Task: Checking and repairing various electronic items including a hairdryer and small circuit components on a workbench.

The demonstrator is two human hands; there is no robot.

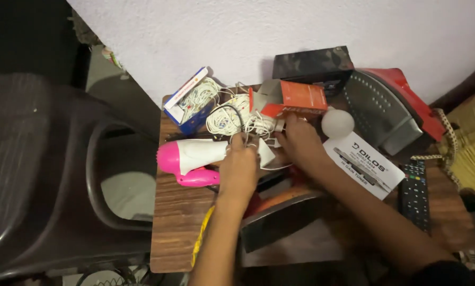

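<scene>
From the head camera, a small brown wood-grain desk (176,222) stands against a white wall, crowded with things. Near the middle of the frame the left hand (238,170) is closed, fingers pinched on strands of a tangled white cord (228,117) that lies in loose coils just above it. The right hand (300,142) sits just beside it, fingers curled down onto the same tangle and some white paper; whether it truly grips cannot be told.

The cord looks light, limp and easily snagged, so it probably handles best gathered by the whole bundle rather than pulled by one strand.

Left of the hands lies a pink and white plastic hair dryer (192,159), touching the left hand. Above it an open blue and white cardboard box (187,100) holds more white cord. An open orange carton (293,98) lies at upper centre, a white round bulb (337,123) to its right, then a red and grey clothes iron (388,106). A black remote control (414,193) lies at the right.
</scene>
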